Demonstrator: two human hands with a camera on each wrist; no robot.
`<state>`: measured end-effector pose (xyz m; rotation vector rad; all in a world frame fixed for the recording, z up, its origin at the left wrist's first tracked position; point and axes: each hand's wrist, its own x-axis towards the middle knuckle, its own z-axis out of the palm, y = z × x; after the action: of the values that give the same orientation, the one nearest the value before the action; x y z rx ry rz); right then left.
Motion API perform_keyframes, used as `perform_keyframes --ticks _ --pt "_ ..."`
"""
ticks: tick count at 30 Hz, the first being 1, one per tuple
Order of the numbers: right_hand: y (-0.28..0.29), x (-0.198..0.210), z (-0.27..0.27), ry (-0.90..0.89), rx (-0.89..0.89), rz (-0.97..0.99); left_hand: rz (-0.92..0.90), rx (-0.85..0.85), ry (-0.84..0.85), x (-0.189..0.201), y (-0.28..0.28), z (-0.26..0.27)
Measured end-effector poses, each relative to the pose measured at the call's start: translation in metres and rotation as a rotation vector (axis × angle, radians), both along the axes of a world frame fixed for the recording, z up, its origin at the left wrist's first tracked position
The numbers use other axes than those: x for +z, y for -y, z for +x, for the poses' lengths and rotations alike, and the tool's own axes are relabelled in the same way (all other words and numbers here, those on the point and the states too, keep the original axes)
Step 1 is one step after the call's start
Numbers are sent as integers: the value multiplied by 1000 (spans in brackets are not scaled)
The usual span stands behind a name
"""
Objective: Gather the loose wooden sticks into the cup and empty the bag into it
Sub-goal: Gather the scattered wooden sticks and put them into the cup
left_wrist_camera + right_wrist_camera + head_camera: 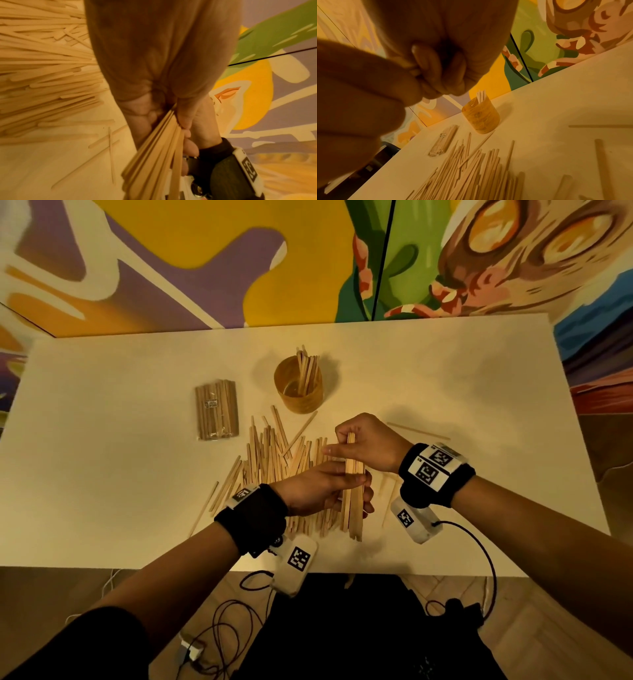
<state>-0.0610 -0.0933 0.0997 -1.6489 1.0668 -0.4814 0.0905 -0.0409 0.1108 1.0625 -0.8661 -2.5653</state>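
A bundle of thin pale wooden sticks (352,491) is gripped by the left hand (322,491), its top pinched by the right hand (370,445); ends are best squared before the amber round cup (298,397) near the desk's far edge is approached.

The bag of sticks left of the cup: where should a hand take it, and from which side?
Take the bag of sticks across its middle, coming from above with fingers on the two long edges. It lies flat on the table, long axis running away from the person, apart from the loose sticks and the cup, so both long sides look free. A mid-length grip should keep it level.
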Motion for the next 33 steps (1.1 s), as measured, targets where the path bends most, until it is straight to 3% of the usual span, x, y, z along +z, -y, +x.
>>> perform_keyframes --ticks 5,10,12,15,20,26,33 --pt "7 -2 12 93 -247 90 -97 35 125 5 19 19" --pt "17 -16 -3 164 -495 269 -333 348 361 11 64 51" --pt "7 -28 -17 128 -506 336 -417 509 457 8 93 64" --pt "-23 -50 -44 -39 -438 397 -556 580 621 -4 138 71" --pt "-83 -88 -85 -288 -405 551 -686 563 855 -52 199 70" --pt "-128 -117 -114 -396 -483 663 -705 482 1007 -48 192 47" --pt "-128 -122 -118 -389 -549 665 -783 284 1149 -56 190 43"
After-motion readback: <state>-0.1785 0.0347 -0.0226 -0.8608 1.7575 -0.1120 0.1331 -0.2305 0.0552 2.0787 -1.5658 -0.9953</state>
